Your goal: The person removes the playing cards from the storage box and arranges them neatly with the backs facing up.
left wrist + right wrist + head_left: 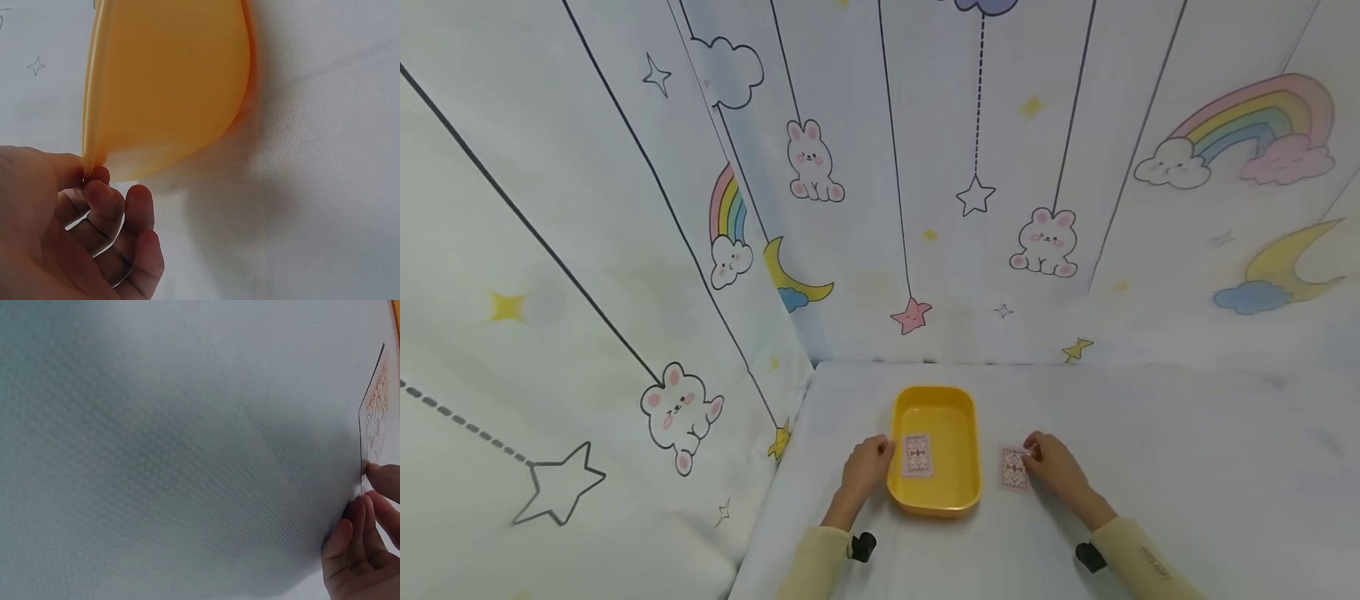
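Note:
A yellow plastic tray [951, 450] with raised sides sits on the white table. Inside it, toward the left, lies a playing card [917, 455] with its red patterned back up. My left hand [867, 468] pinches the tray's left rim; in the left wrist view the thumb and fingertips [103, 194] meet at the rim of the yellow wall [169, 81]. To the right of the tray, my right hand [1060, 468] pinches another playing card [1013, 468] by its right edge. That card [377, 415] also shows its patterned back in the right wrist view.
White cloth covers the table [1187, 467]. Behind it and on the left hang white curtains [865, 208] printed with bunnies, stars and rainbows. Both sleeves are pale yellow, and a dark strap piece [862, 547] shows at the left wrist.

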Tool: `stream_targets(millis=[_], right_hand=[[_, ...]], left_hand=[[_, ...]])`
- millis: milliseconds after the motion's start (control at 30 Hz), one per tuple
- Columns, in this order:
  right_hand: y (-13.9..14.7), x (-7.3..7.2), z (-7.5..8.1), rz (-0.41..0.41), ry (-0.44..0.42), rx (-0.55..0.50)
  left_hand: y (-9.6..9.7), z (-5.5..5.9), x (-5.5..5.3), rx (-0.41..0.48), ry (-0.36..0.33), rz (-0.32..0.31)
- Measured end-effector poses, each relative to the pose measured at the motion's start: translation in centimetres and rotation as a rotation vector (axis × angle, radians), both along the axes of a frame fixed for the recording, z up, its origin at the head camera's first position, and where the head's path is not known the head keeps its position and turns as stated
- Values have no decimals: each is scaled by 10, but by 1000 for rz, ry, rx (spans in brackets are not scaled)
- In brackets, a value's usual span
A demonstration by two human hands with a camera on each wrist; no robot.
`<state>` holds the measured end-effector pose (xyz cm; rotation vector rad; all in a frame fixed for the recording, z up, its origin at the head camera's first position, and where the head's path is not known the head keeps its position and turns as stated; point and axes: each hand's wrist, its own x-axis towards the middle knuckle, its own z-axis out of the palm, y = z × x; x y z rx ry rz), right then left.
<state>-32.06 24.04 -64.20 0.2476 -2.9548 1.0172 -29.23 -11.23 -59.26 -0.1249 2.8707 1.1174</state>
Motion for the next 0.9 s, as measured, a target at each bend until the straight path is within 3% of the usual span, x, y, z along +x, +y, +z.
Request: stream_targets(millis=[167, 267, 400, 467, 533, 667, 767, 900], right_hand=[[4, 1, 9, 14, 17, 20], [-6, 1, 20, 8, 122, 88], [-45, -4, 48, 29, 297, 212], [-73, -12, 66, 117, 303, 255], [-101, -20, 81, 241, 226, 295], [-146, -32, 95, 470, -34, 429], [-168, -38, 95, 519, -184, 497], [-184, -43, 89, 492, -261, 544]], left_hand=[[4, -1, -4, -2, 7, -10], [3, 0, -4, -2, 0, 7], [0, 0, -3, 5, -13, 18], [-2, -1, -3, 5, -10, 26], [-3, -2, -4, -3, 3, 29], [-1, -4, -4, -12, -5, 23], [1, -4, -4, -17, -19, 13], [0, -2, -5, -40, -21, 22]])
